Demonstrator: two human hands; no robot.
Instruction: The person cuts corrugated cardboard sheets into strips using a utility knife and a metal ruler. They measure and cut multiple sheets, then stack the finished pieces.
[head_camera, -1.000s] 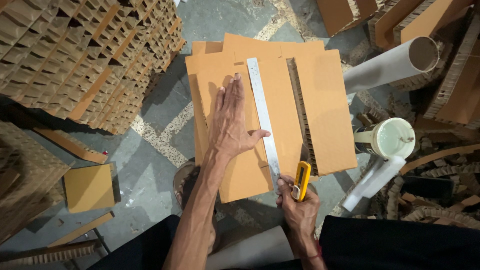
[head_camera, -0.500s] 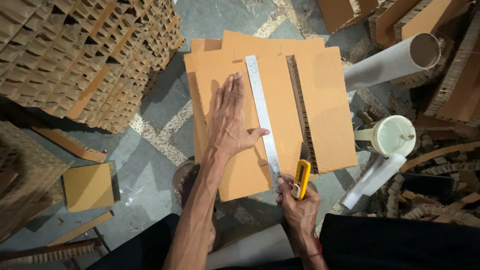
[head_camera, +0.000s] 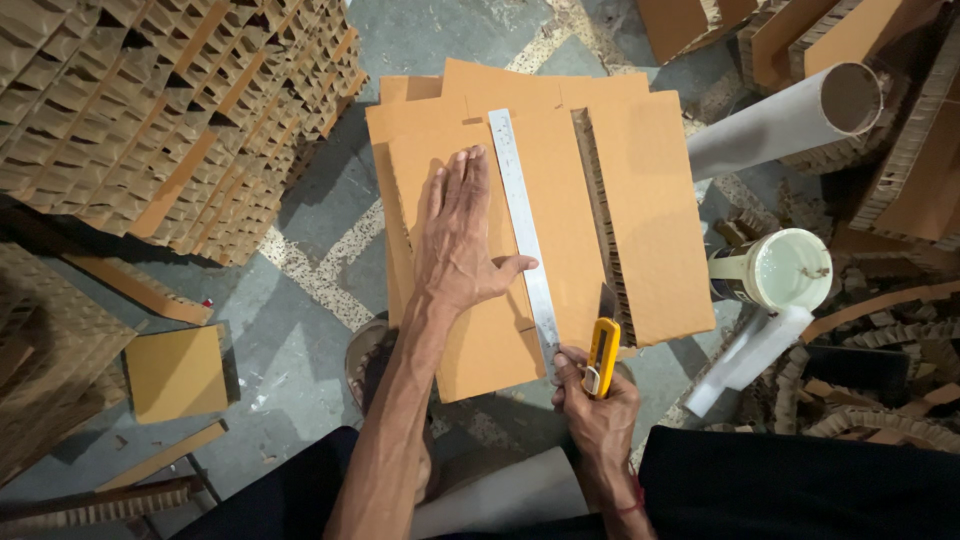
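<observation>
My left hand (head_camera: 462, 240) lies flat, fingers together, on a brown cardboard sheet (head_camera: 560, 200), its thumb against a long steel ruler (head_camera: 522, 225) that runs up the sheet. My right hand (head_camera: 598, 400) grips a yellow utility knife (head_camera: 602, 355) at the near end of the ruler, blade at the sheet's near edge. A second honeycomb cardboard panel (head_camera: 655, 215) lies just right of the sheet, and more sheets are stacked under both.
Tall stacks of honeycomb cardboard (head_camera: 150, 120) fill the left. A grey cardboard tube (head_camera: 790, 120) and a white pot of glue (head_camera: 775, 270) stand to the right among scraps. A small cardboard square (head_camera: 175, 372) lies on the floor at left.
The knife has slid a little nearer to me along the ruler's near end. My left hand stays pressed in place.
</observation>
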